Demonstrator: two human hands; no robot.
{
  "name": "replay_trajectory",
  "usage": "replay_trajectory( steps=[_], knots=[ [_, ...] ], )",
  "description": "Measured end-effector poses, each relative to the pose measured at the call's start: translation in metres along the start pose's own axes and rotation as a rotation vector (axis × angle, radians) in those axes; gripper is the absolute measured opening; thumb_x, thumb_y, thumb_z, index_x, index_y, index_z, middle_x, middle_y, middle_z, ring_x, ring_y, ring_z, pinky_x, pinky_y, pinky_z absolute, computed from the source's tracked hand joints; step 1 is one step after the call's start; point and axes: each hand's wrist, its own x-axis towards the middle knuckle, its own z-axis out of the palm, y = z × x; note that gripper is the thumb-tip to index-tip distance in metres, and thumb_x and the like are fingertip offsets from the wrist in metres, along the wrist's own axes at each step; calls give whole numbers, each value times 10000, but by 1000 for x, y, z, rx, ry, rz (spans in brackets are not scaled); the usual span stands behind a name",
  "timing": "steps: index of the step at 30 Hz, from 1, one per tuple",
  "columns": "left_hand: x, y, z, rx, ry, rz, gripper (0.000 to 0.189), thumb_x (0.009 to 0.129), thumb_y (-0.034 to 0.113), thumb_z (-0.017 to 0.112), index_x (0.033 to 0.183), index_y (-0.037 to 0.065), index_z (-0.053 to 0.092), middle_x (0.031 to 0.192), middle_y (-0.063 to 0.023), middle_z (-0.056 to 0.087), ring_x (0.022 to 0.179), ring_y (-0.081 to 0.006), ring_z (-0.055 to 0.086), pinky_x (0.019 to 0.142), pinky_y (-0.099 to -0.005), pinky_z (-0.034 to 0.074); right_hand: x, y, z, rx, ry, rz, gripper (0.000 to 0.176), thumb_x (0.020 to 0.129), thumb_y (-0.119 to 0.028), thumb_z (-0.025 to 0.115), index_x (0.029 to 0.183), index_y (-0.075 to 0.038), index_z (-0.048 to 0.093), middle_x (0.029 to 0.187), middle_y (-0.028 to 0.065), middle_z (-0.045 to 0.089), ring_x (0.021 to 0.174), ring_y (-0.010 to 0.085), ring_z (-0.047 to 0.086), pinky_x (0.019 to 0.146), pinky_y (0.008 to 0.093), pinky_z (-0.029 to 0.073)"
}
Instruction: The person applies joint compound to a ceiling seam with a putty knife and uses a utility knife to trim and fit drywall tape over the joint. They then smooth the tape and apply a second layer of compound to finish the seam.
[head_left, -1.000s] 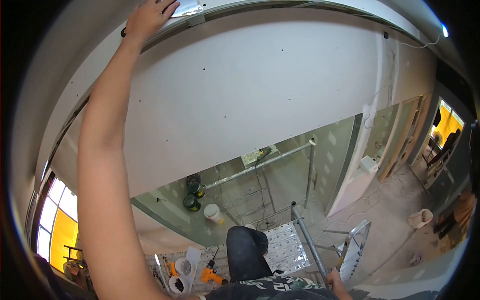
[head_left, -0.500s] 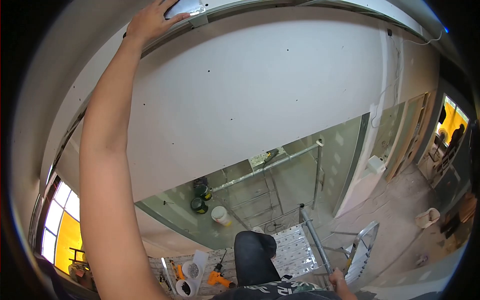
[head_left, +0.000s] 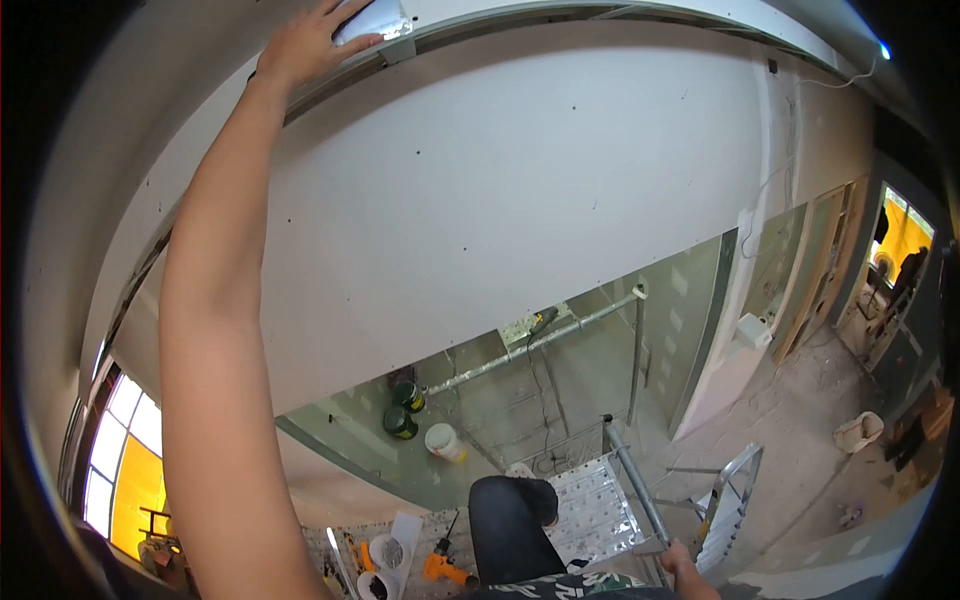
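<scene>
Reaching straight up, the left hand lies open and flat, fingers spread and slightly bent, with its fingertips pressed on a shiny metal strip at the top edge of the view. The strip sits in the dark gap where the pale wallboard meets the ceiling. The hand pushes against it rather than gripping it, and the bare forearm runs down the left side of the view.

The right hand shows only in part at the bottom edge. Its fingers are curled shut around the lower end of a grey rail that slants up beside a perforated metal platform. A bent knee in dark trousers rests on that platform.

Below, on a plank to the left of the knee, lies an orange drill. Further down stand a white tub and two green cans; their labels are too small to read. A pale print on the dark shirt at the bottom edge is cut off and cannot be read.

A folding ladder stands just right of the rail. A white bucket sits on the dusty floor well apart from it, near a bright doorway.
</scene>
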Motion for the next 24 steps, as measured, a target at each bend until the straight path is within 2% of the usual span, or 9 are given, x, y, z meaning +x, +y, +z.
replay_trajectory(
  steps=[2, 6, 8, 9, 12, 14, 17, 20, 24],
  knots=[
    [18, -25, 33, -77, 223, 208, 716, 937, 691, 558, 1510, 262, 518, 1453, -150, 583, 1259, -371, 593, 1047, -480, 484, -1, -9, -3, -13, 40, -39, 495, 868, -168, 603, 1337, -13, 582, 1242, 295, 670, 1181, 431, 650, 983, 482, 537],
    [17, -21, 17, -258, 55, 198, 749, 924, 636, 620, 1583, 362, 395, 1594, -69, 461, 1350, -346, 535, 1115, -480, 455, -19, -100, -51, 212, 290, -267, 539, 906, -170, 598, 1418, -35, 501, 1195, 342, 654, 1098, 517, 638, 944, 561, 512],
    [-5, 8, -22, -251, -103, 5, 763, 927, 515, 707, 1586, 294, 392, 1603, -108, 430, 1446, -321, 443, 1215, -495, 368, -38, -189, -107, 377, 454, -533, 487, 993, -143, 565, 1455, -28, 461, 1233, 349, 635, 1147, 535, 610, 985, 544, 493],
    [-5, 7, -20, -258, -116, 4, 763, 927, 515, 707, 1586, 294, 392, 1603, -108, 430, 1446, -321, 443, 1215, -495, 368, -76, -251, -156, 474, 549, -742, 492, 1004, -121, 556, 1472, -10, 453, 1342, 333, 593, 1264, 496, 572, 1062, 480, 464],
    [-3, 6, -15, -264, -50, 16, 747, 909, 455, 743, 1562, 264, 434, 1544, -115, 503, 1415, -313, 481, 1202, -485, 385, -171, -405, -284, 608, 793, -1289, 491, 993, -23, 547, 1478, -6, 472, 1404, 284, 589, 1324, 431, 569, 1099, 440, 451],
    [-6, 10, -16, -285, -56, -7, 749, 904, 456, 748, 1559, 261, 441, 1546, -113, 502, 1416, -313, 479, 1201, -479, 387, -228, -482, -352, 597, 909, -1546, 477, 1008, -40, 564, 1473, 7, 472, 1400, 276, 594, 1309, 419, 586, 1096, 429, 459],
    [5, -3, -8, -275, -37, 6, 755, 890, 462, 762, 1550, 255, 459, 1545, -110, 506, 1416, -313, 480, 1201, -467, 389, -299, -588, -432, 694, 1009, -1838, 447, 1000, -57, 569, 1438, -39, 483, 1123, 302, 664, 1019, 490, 661, 874, 503, 515],
    [13, -12, 2, -269, -4, 72, 760, 875, 477, 774, 1538, 252, 479, 1537, -108, 518, 1412, -314, 487, 1201, -459, 390, -343, -672, -492, 594, 1122, -1866, 449, 998, -119, 531, 1432, -35, 450, 1038, 320, 690, 973, 486, 674, 849, 540, 515],
    [14, -15, -1, -255, -8, 79, 775, 869, 515, 768, 1542, 266, 478, 1547, -101, 511, 1413, -318, 488, 1206, -469, 383, -363, -739, -537, 593, 1277, -1947, 457, 996, -73, 463, 1437, 39, 423, 1211, 376, 636, 1135, 537, 618, 997, 565, 492]
  ],
)
